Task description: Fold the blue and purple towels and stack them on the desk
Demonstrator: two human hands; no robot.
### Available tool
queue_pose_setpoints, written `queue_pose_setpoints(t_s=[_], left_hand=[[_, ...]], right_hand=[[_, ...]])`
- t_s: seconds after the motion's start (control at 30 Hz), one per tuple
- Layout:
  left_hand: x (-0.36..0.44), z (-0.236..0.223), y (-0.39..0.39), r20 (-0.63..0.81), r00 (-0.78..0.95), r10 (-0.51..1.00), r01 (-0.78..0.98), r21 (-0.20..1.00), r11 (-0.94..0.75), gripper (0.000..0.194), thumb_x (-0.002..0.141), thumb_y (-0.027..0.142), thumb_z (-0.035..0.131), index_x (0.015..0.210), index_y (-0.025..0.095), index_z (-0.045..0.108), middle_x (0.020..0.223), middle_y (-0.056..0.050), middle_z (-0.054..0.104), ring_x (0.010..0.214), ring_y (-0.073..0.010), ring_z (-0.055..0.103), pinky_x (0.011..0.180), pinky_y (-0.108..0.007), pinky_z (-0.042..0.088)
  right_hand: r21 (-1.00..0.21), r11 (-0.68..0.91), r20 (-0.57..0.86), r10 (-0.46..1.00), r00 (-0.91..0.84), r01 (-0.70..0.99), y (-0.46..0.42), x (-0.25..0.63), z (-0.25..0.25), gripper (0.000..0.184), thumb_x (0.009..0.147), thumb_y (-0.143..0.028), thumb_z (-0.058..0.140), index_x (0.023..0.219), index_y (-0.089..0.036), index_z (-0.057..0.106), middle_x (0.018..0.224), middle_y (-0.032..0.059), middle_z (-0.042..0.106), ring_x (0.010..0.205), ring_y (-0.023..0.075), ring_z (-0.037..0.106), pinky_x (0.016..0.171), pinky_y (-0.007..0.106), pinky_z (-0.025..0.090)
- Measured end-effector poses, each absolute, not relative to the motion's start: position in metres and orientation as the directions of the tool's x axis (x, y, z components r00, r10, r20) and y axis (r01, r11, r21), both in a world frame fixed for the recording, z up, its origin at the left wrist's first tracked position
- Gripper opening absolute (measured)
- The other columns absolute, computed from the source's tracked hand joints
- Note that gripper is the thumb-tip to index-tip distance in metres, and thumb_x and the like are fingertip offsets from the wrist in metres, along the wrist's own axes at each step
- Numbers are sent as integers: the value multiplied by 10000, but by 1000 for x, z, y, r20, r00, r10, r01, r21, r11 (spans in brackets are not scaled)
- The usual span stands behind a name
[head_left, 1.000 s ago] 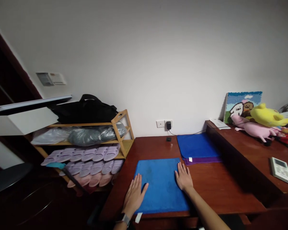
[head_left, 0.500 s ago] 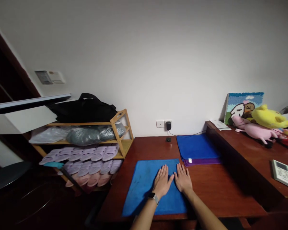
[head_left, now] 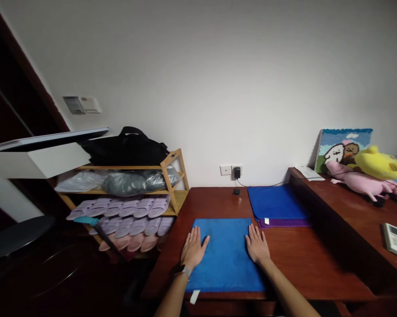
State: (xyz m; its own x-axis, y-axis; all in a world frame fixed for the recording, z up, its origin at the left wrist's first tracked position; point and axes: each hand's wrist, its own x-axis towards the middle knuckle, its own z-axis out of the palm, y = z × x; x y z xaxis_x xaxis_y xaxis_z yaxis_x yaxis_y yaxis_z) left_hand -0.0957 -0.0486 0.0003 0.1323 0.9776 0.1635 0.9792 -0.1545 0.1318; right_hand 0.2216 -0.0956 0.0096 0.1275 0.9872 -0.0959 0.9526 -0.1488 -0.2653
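Note:
A blue towel [head_left: 225, 255] lies spread flat on the dark red wooden table [head_left: 294, 264], with a small white tag at its near left corner. My left hand [head_left: 193, 247] rests flat and open on the towel's left edge. On the towel's right edge my right hand [head_left: 257, 244] lies flat, fingers spread. Neither hand holds anything. A watch sits on my left wrist.
A folded stack of blue and purple towels [head_left: 277, 206] lies behind, near the wall socket [head_left: 231, 170]. A wooden rack [head_left: 172, 185] with slippers and bags stands at left. A raised shelf [head_left: 357, 207] at right carries plush toys, a picture and a remote.
My left hand slid from beside my right hand back out to the towel's left edge. The towel now lies squarer. The view shifted slightly left.

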Motion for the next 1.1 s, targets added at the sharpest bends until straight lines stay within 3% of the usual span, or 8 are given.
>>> queue_pose_setpoints(t_s=[0.3,0.53,0.67,1.1], left_hand=[[-93,0,-50,170,136,976,977,140,-160,944,982,721,154,1571,-5,291,1660,-189,242,1553,-287,216,1268,-459,220],[-98,-12,-45,221,151,964,976,123,-181,870,998,683,185,1582,48,300,1650,-181,288,1543,-288,252,1256,-484,250],[-100,-15,-44,213,151,965,976,121,-179,855,1000,676,199,1587,61,295,1654,-175,283,1547,-292,238,1251,-491,259],[-106,-12,-40,223,175,959,981,47,-190,824,1009,653,211,1560,57,355,1631,-185,340,1525,-286,304,1238,-489,294]], right_hand=[[-279,-171,-65,985,159,945,-71,216,22,665,1043,-467,66,1634,-167,128,1700,-15,87,1571,184,51,1268,417,34],[-249,-186,-51,983,179,950,-57,216,15,674,1038,-442,93,1627,-118,144,1699,25,122,1569,199,84,1265,412,8],[-247,-168,-15,985,169,955,-59,217,12,679,1036,-459,93,1630,-133,132,1700,1,86,1571,201,61,1263,415,3],[-340,-159,-50,987,151,927,-59,217,19,694,1024,-477,89,1630,-144,145,1699,-3,108,1571,196,42,1259,426,-54]])
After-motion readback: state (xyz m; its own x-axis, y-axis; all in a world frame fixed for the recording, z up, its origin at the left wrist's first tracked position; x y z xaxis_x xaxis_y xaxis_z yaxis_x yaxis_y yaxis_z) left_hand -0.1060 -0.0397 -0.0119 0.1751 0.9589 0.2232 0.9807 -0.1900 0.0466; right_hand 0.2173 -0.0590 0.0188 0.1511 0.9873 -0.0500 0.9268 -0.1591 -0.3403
